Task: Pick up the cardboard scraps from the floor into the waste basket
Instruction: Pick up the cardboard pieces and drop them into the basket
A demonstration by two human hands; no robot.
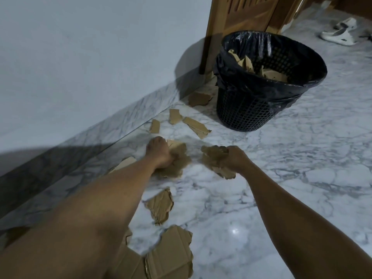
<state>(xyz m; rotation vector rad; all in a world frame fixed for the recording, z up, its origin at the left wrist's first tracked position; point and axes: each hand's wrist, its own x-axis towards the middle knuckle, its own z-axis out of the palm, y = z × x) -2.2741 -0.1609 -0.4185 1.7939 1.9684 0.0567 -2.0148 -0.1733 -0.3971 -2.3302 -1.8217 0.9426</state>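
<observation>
Torn brown cardboard scraps lie on the marble floor along the wall. My left hand [159, 153] grips a large scrap [179, 162] low on the floor. My right hand [234, 159] holds a bunch of scraps [213, 160] just above the floor. The black mesh waste basket [251, 109], lined with a black bag, stands beyond my hands near the door frame, with several scraps [267, 74] inside it. Loose scraps lie between my hands and the basket [196, 125], and others lie closer to me [161, 206]. A big piece [169, 256] sits at the bottom edge.
A pale wall with a marble skirting [112, 127] runs along the left. A wooden door frame [241, 15] stands behind the basket. White sandals [340, 32] lie at the far right. Open marble floor [291, 188] spreads to the right.
</observation>
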